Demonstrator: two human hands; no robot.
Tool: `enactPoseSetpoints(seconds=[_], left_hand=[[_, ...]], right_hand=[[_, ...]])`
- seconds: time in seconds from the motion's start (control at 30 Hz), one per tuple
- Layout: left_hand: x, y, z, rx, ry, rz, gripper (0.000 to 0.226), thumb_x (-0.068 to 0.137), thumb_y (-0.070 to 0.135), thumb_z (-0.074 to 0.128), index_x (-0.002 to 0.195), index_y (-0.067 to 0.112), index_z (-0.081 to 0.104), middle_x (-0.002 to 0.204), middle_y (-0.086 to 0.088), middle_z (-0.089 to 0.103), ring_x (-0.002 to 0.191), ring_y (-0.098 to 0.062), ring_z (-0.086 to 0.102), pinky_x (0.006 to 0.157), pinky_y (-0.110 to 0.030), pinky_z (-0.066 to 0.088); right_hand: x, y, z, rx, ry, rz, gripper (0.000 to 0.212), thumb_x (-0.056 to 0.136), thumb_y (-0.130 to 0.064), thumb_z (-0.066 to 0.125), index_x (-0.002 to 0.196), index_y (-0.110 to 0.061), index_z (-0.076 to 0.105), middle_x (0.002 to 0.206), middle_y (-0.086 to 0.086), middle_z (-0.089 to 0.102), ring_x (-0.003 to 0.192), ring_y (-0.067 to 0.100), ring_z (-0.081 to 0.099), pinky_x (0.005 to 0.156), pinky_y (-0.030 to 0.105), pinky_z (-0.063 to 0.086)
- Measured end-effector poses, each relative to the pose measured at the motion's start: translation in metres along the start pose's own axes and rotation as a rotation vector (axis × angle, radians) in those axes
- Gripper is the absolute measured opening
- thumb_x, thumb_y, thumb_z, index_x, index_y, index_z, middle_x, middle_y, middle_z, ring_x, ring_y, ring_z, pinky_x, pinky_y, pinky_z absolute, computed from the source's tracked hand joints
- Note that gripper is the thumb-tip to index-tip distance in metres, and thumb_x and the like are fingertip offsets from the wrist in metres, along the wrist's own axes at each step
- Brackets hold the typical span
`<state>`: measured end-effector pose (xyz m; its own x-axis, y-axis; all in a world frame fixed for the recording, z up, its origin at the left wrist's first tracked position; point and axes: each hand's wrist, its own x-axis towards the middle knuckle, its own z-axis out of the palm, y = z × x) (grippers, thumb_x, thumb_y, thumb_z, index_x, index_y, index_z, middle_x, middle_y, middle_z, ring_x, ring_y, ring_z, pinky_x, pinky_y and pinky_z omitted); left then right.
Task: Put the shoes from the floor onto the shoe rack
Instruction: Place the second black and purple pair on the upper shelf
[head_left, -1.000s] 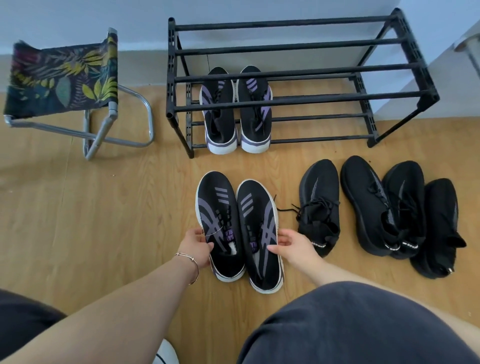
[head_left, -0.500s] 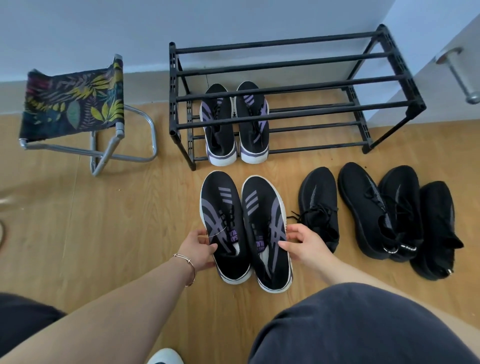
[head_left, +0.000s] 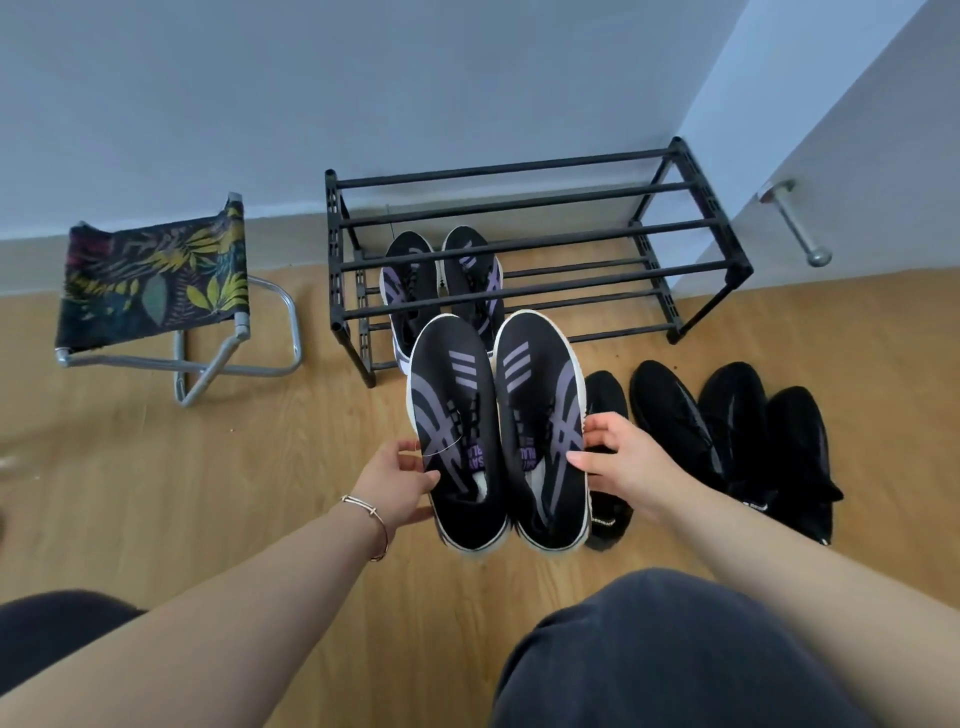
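Note:
Two black sneakers with purple stripes and white soles are lifted off the floor side by side, toes pointing at the rack. My left hand (head_left: 397, 480) grips the left sneaker (head_left: 457, 431) at its outer side. My right hand (head_left: 621, 467) grips the right sneaker (head_left: 545, 421) the same way. The black shoe rack (head_left: 540, 254) stands against the wall just beyond them. A matching purple-striped pair (head_left: 441, 280) sits on its lower shelf at the left. Several plain black shoes (head_left: 727, 436) lie on the floor to the right.
A folding stool (head_left: 156, 291) with a leaf-print seat stands left of the rack. A white door with a metal handle (head_left: 795, 223) is at the right, close to the rack's end. The floor is light wood; my knee fills the bottom edge.
Both hands closed on the striped pair and raised it from the floor toward the rack. The view tilted up, showing more wall.

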<state>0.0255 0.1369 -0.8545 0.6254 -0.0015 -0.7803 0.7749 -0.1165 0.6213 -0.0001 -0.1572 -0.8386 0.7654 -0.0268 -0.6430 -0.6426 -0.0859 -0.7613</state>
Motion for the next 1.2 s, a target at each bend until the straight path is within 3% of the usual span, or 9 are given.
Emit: enactPoseSetpoints(seconds=[0.2, 0.37, 0.53, 0.67, 0.87, 1.2], left_hand=[[-0.015, 0.050, -0.013, 0.007, -0.014, 0.079, 0.050, 0.091, -0.004, 0.063, 0.134, 0.015, 0.048, 0.116, -0.013, 0.066, 0.103, -0.027, 0.069, 0.071, -0.042, 0.063], [-0.010, 0.103, -0.035, 0.012, 0.013, 0.175, 0.053, 0.092, -0.002, 0.063, 0.139, 0.016, 0.047, 0.125, -0.010, 0.065, 0.108, -0.026, 0.067, 0.061, -0.035, 0.061], [0.008, 0.158, -0.046, 0.009, 0.063, 0.266, 0.046, 0.094, -0.004, 0.059, 0.138, 0.008, 0.051, 0.119, -0.015, 0.068, 0.096, -0.030, 0.070, 0.075, -0.051, 0.063], [0.025, 0.194, -0.052, -0.004, 0.117, 0.310, 0.047, 0.095, -0.004, 0.058, 0.139, 0.008, 0.053, 0.104, -0.004, 0.067, 0.091, -0.023, 0.070, 0.052, -0.031, 0.060], [0.052, 0.215, -0.057, 0.020, 0.180, 0.282, 0.045, 0.094, -0.003, 0.060, 0.137, 0.009, 0.057, 0.093, 0.003, 0.065, 0.082, -0.016, 0.066, 0.042, -0.026, 0.056], [0.074, 0.198, -0.054, 0.071, 0.238, 0.302, 0.040, 0.095, 0.008, 0.064, 0.135, 0.009, 0.061, 0.112, -0.008, 0.072, 0.088, -0.020, 0.069, 0.066, -0.034, 0.062]], right_hand=[[-0.003, -0.051, 0.000, 0.060, -0.022, -0.064, 0.043, 0.086, -0.003, 0.076, 0.123, -0.016, 0.058, 0.119, 0.012, 0.069, 0.101, 0.025, 0.075, 0.082, 0.042, 0.063], [0.020, -0.098, 0.014, 0.061, 0.015, -0.115, 0.040, 0.087, -0.007, 0.075, 0.123, -0.018, 0.061, 0.118, 0.012, 0.071, 0.100, 0.026, 0.075, 0.088, 0.048, 0.062], [0.055, -0.143, 0.035, 0.112, 0.133, -0.171, 0.051, 0.087, -0.006, 0.074, 0.136, -0.006, 0.059, 0.122, 0.014, 0.071, 0.107, 0.031, 0.071, 0.092, 0.051, 0.059], [0.084, -0.170, 0.050, 0.119, 0.256, -0.175, 0.045, 0.085, -0.007, 0.077, 0.129, -0.006, 0.066, 0.122, 0.014, 0.071, 0.109, 0.034, 0.069, 0.095, 0.053, 0.057], [0.112, -0.189, 0.062, 0.092, 0.348, -0.163, 0.038, 0.086, -0.013, 0.078, 0.123, -0.007, 0.070, 0.124, 0.013, 0.071, 0.115, 0.035, 0.065, 0.102, 0.056, 0.052], [0.128, -0.183, 0.069, -0.025, 0.427, -0.170, 0.027, 0.090, -0.022, 0.074, 0.114, -0.011, 0.076, 0.116, 0.009, 0.075, 0.110, 0.030, 0.068, 0.100, 0.049, 0.054]])
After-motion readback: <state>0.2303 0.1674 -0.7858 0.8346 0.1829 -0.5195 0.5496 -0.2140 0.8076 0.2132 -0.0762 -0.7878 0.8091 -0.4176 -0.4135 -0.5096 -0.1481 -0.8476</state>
